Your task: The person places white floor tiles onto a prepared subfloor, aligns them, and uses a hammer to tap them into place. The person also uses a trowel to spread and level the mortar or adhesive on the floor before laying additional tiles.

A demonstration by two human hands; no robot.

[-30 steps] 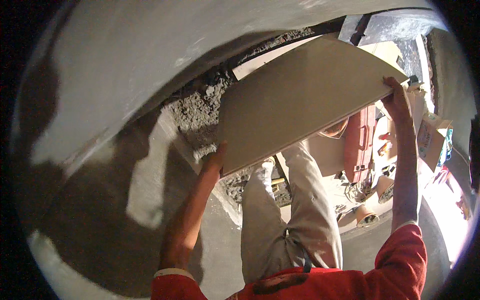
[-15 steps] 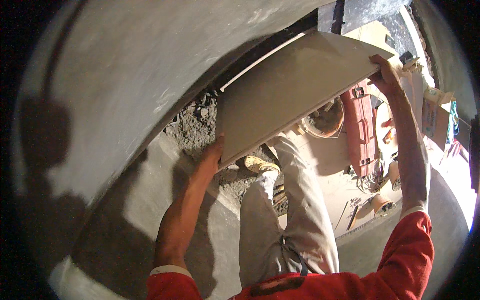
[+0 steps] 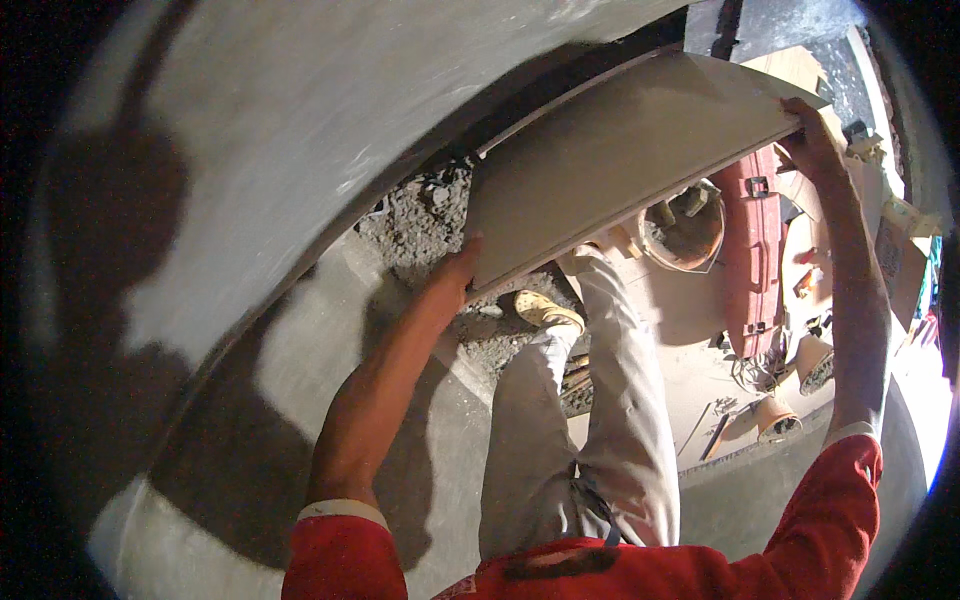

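Between my hands is a large grey-beige flat slab [image 3: 620,165], which looks like a floor or wall tile. My left hand [image 3: 460,268] grips its near left corner, thumb on the upper face. At the far right corner my right hand [image 3: 806,130] is closed round the edge. The slab is held tilted, its far long edge close to the dark gap at the foot of the grey wall [image 3: 330,110]. The fingers under the slab are hidden. Below its left end shows rough grey rubble or mortar [image 3: 425,215].
Right of my legs lie a bucket [image 3: 684,235] with grey material and tools, a long red case [image 3: 752,255], tangled wire [image 3: 757,372] and small tubs [image 3: 777,418]. A cardboard box [image 3: 900,255] stands at far right. My yellow shoe [image 3: 548,310] is on the rubble.
The slab and both hands sit slightly farther right and higher in the picture. The whole surroundings have also shifted right. Both hands keep their grip on the slab.
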